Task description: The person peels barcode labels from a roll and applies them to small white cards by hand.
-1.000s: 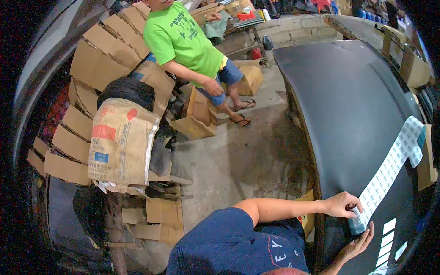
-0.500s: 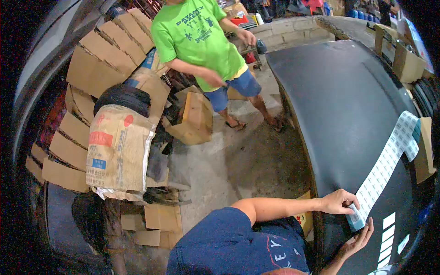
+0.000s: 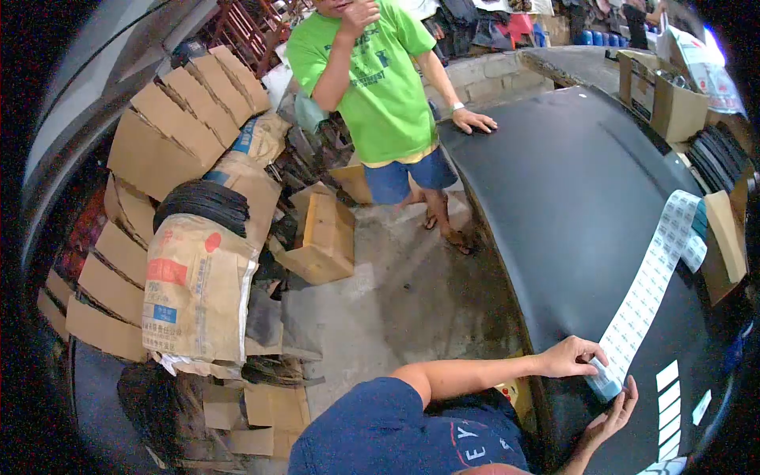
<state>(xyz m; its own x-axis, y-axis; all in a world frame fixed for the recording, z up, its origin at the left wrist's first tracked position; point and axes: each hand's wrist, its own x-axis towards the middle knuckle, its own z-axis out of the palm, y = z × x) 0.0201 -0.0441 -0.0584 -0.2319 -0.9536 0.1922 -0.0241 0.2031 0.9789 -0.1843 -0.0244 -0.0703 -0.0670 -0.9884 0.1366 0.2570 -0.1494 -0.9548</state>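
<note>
A long strip of printed white labels (image 3: 645,297) runs over the black tabletop (image 3: 566,198), its far end folded over beside a cardboard box. Its near end meets a blue-edged roll or stack (image 3: 607,383). My left hand (image 3: 571,357) pinches the upper left side of this stack, thumb and fingertips on it. Against its lower right side rests my right hand (image 3: 609,419), fingers slightly bent and partly apart. White rectangular labels (image 3: 669,412) lie in a column to the right, with a loose white piece (image 3: 701,408) beside them.
Across the table's far left corner, a person in a green shirt (image 3: 388,95) rests one hand on the surface. Open boxes (image 3: 673,107) and black stacked pieces (image 3: 716,158) line the right edge. Left are a large printed sack (image 3: 198,293) and a floor carton (image 3: 321,245).
The person in green has put one hand on the table and raised the other to the face. The camera view has shifted slightly. My hands remain at the label stack.
</note>
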